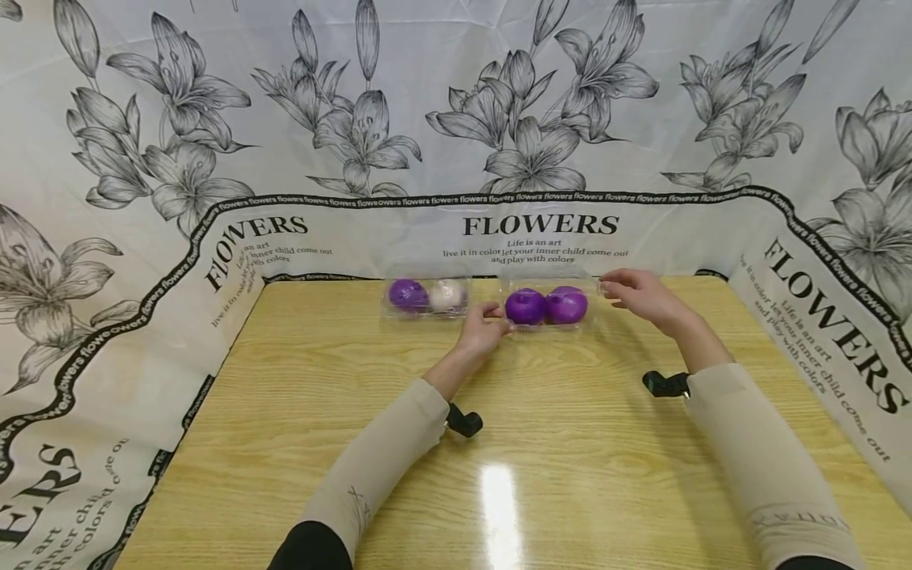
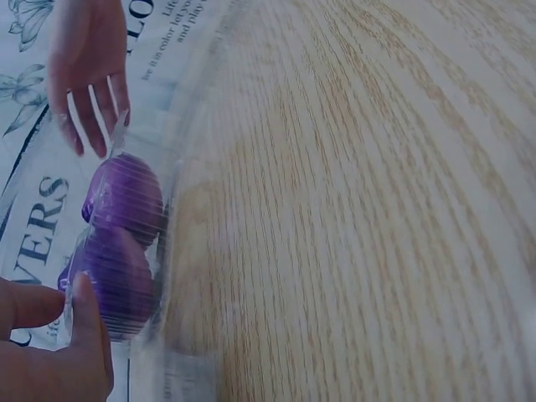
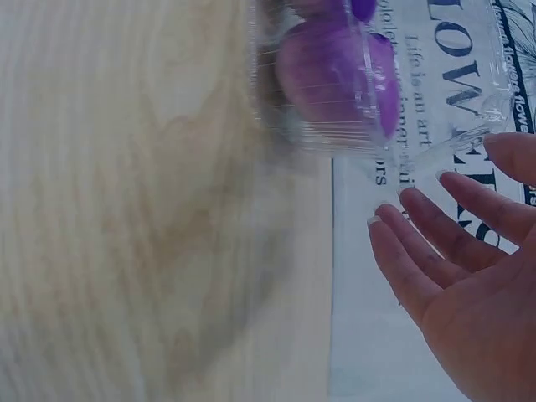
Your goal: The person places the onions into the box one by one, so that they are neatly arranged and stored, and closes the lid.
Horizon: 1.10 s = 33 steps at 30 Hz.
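In the head view, a clear plastic box (image 1: 549,326) with its clear lid raised at the back holds two shiny purple round things (image 1: 526,306), perhaps onions. My left hand (image 1: 480,328) is at the box's left end. In the left wrist view, thumb and finger of that left hand (image 2: 50,343) pinch the edge of the clear plastic. At the box's right end is my right hand (image 1: 636,294). The right wrist view shows the right hand (image 3: 469,268) with fingers spread and fairly straight, the thumb close to the lid's corner; whether it touches cannot be told.
A second clear box (image 1: 427,314) stands to the left, holding a purple round thing (image 1: 408,295) and a whitish one (image 1: 447,296). Both boxes are near the back edge of the wooden table (image 1: 541,443). Behind them hangs a flower-printed cloth (image 1: 399,229).
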Each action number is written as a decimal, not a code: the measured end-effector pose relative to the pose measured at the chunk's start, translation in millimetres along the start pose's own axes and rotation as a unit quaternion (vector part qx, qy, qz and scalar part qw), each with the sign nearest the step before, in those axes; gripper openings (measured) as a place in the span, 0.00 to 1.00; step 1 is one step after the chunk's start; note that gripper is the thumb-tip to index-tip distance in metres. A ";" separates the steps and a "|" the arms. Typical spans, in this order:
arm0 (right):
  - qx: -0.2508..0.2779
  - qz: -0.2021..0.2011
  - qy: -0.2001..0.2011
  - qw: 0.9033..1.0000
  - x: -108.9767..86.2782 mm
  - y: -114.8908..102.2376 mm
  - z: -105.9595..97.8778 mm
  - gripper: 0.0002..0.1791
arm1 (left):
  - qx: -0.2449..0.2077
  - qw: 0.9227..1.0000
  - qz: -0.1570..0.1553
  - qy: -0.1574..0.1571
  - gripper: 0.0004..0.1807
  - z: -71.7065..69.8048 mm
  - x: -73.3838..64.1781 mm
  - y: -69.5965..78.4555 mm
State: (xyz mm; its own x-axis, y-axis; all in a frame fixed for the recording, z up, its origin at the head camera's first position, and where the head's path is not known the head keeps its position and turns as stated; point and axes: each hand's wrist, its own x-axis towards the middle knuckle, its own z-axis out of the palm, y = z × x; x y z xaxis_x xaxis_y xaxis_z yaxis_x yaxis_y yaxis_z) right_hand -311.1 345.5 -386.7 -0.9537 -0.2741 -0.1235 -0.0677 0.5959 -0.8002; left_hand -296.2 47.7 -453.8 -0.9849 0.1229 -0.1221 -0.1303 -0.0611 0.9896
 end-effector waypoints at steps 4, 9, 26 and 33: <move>-0.024 -0.012 -0.002 1.000 -6.3 5.2 6.5 0.32 | -0.003 1.000 0.001 -0.007 0.30 -0.2 -2.1 1.7; -0.047 -0.016 0.002 0.999 -13.6 8.0 13.4 0.31 | -0.026 1.000 -0.006 -0.013 0.29 0.4 -1.6 1.1; -0.061 -0.009 0.006 0.998 -19.2 8.5 27.5 0.28 | 0.007 0.997 -0.051 -0.062 0.41 -4.7 -4.7 1.9; -0.029 -0.008 -0.003 1.000 -17.6 11.6 29.2 0.28 | -0.003 0.995 -0.061 -0.077 0.41 -8.3 -4.4 -0.1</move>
State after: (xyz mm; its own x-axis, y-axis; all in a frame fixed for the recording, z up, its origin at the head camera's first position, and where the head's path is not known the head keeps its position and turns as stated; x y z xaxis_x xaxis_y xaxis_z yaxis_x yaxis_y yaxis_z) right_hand -286.5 335.2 -410.9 -0.9509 -0.2875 -0.1143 -0.0997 0.6347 -0.7663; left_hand -292.8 39.0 -453.9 -0.9325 0.2794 -0.2287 -0.2500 -0.0427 0.9673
